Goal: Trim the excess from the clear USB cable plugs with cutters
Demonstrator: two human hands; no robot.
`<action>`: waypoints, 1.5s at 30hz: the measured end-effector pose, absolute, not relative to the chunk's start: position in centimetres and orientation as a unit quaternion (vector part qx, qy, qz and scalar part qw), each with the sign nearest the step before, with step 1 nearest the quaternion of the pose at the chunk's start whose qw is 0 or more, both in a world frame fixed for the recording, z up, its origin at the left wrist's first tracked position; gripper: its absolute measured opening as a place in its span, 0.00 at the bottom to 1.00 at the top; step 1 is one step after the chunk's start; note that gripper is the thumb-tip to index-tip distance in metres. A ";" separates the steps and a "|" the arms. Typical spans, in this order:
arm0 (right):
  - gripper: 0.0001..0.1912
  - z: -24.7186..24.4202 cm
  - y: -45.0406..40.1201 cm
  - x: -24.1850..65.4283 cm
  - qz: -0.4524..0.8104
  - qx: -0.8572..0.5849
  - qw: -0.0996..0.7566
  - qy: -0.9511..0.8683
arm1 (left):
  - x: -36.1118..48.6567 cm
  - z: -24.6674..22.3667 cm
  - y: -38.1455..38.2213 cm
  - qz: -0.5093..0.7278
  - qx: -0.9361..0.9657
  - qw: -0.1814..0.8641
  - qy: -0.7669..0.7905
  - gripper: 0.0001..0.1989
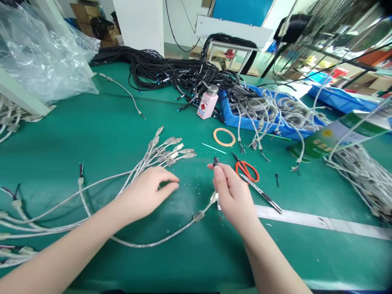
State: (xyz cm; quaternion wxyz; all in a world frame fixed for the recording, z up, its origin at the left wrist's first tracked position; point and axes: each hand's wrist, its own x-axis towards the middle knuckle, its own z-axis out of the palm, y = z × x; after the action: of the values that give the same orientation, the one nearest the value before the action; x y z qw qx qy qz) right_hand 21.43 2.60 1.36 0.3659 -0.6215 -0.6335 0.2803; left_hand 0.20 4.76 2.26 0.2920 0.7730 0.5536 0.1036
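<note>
a smooth green table [171, 269] fills the middle. the bare left hand [150, 188] is open; the bare right hand [231, 190] pinches a small black piece [216, 160]. crinkly clear plastic [39, 49] sits upper left.

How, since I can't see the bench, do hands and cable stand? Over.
Right hand pinching small dark piece. Left hand open at cable bundle. Single cable, plug end at right hand. Red-handled scissors close by on the right.
</note>
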 end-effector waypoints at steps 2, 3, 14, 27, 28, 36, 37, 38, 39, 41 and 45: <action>0.18 1.5 2.3 21.2 0.294 -0.607 0.368 -0.640 | 0.1 2.2 6.5 0.096 0.778 0.223 0.580 0.18; 0.17 1.5 2.2 21.2 0.298 -0.600 0.370 -0.644 | 0.1 2.0 7.3 0.094 0.775 0.197 0.593 0.18; 0.18 0.8 2.0 21.0 0.306 -0.566 0.368 -0.671 | 1.8 0.9 10.0 0.081 0.736 0.235 0.630 0.07; 0.19 1.3 1.6 20.0 0.537 -0.488 0.398 -0.562 | 1.9 3.1 3.7 0.254 0.593 0.610 0.460 0.10; 0.18 1.1 1.6 19.8 0.555 -0.473 0.412 -0.546 | 2.2 3.0 3.3 0.249 0.577 0.640 0.442 0.10; 0.13 1.4 2.0 20.3 0.587 -0.410 0.571 -0.401 | 1.0 2.1 3.4 0.364 0.436 0.656 0.498 0.13; 0.13 1.6 2.2 20.5 0.594 -0.402 0.579 -0.387 | 0.8 2.2 3.4 0.353 0.434 0.664 0.496 0.13; 0.13 1.7 2.4 20.6 0.605 -0.398 0.580 -0.373 | 0.6 2.2 3.4 0.332 0.434 0.681 0.488 0.13; 0.13 1.9 2.6 20.7 0.618 -0.396 0.577 -0.359 | 0.5 2.2 3.3 0.307 0.434 0.700 0.477 0.12; 0.14 2.0 2.8 20.6 0.644 -0.389 0.568 -0.335 | 0.6 2.3 3.0 0.263 0.435 0.735 0.449 0.12; 0.13 1.7 3.1 20.4 0.672 -0.378 0.560 -0.302 | 0.7 2.4 2.5 0.232 0.409 0.774 0.423 0.12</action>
State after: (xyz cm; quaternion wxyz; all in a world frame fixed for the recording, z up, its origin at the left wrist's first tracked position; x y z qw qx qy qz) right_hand 20.39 3.09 1.72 0.5597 -0.3785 -0.3020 0.6725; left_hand 0.66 2.46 2.37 0.7741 0.4094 0.4233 0.2324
